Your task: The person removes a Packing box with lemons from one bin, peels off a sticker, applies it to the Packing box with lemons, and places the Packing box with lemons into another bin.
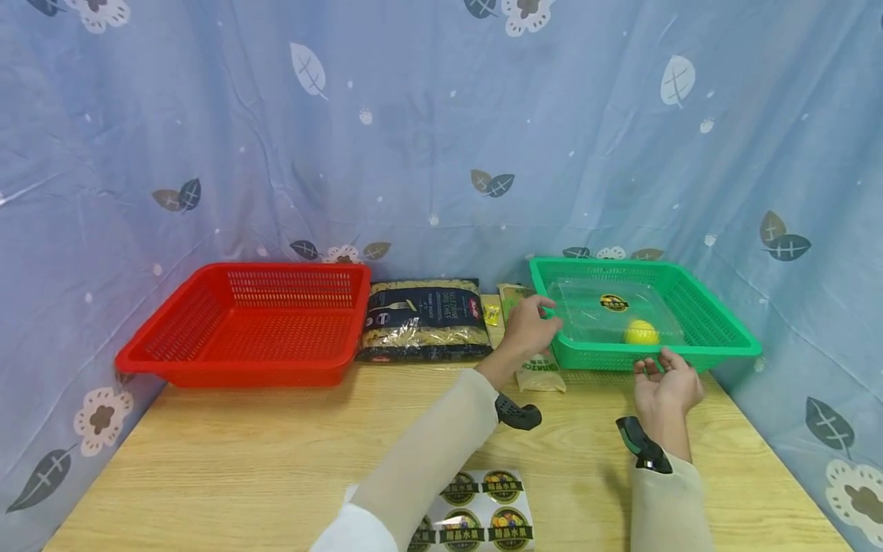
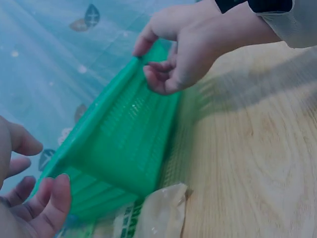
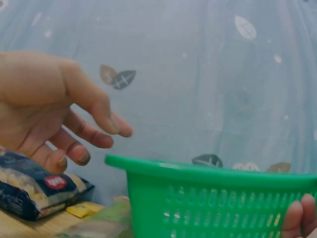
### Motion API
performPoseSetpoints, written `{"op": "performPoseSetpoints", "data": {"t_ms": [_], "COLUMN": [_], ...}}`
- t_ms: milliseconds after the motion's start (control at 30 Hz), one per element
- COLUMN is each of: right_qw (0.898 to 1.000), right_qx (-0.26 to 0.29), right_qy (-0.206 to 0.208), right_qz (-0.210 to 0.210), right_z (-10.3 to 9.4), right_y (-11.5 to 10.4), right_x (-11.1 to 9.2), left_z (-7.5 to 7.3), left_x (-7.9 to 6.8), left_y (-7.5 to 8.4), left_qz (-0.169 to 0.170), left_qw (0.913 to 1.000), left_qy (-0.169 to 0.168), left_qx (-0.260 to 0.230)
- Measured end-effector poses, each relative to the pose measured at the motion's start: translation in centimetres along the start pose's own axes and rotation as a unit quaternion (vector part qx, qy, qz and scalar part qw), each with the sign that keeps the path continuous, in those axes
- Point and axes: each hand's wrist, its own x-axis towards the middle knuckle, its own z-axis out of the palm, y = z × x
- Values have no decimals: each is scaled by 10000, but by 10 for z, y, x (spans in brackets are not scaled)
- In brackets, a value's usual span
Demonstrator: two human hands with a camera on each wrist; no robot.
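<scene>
A green plastic basket (image 1: 717,307) stands at the back right. Inside lie a clear plastic box (image 1: 586,303) with a round label and a yellow ball-like item (image 1: 641,332). My left hand (image 1: 531,330) is at the basket's left front corner, its fingers spread and slightly bent; in the right wrist view a gap shows between them and the rim. At the front rim, my right hand (image 1: 667,387) grips the basket, one digit over the edge and the others curled against the outer wall, as the left wrist view shows.
A red basket (image 1: 290,330) stands at the back left. Beside it lie a pasta bag (image 1: 428,322), a small yellow packet (image 1: 491,314) and a tan-and-green packet (image 1: 541,376), partly covered by my left hand. A sheet of round stickers (image 1: 483,510) lies near the front edge. Behind hangs a blue curtain (image 1: 414,130).
</scene>
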Motion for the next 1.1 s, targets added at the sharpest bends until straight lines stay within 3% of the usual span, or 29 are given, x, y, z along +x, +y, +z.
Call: {"op": "performPoseSetpoints", "data": {"t_ms": [200, 333, 500, 667, 800, 900, 1000, 1100], "right_qw": [9952, 9921, 9935, 9858, 9710, 9528, 9314, 9031], "right_qx": [-130, -130, -293, -634, -989, -1499, -2033, -2656], "right_qy": [739, 771, 21, -1069, -1786, -2258, -2679, -3078], "right_qz": [-630, -979, -1102, -1125, -1244, -1365, -1391, -1382], "right_z": [13, 27, 46, 62, 68, 72, 75, 76], "right_y": [0, 2, 4, 16, 31, 39, 43, 43], "right_x": [-3, -8, -30, -58, -73, -81, -85, -89], "left_z": [-27, -53, -81, -105, -129, -144, -156, -167], "left_x": [-4, -8, -17, -31, -44, -54, -66, -82], "left_y": [-11, -19, -31, -39, -47, -52, -54, -57], "left_qz": [606, 1003, 1263, 1361, 1300, 1121, 922, 768], "left_qw": [9962, 9849, 9764, 9783, 9808, 9826, 9864, 9916], "left_qy": [320, 665, 924, 955, 1030, 1097, 1091, 999], "left_qx": [-534, -1247, -1487, -1236, -1029, -998, -814, -283]}}
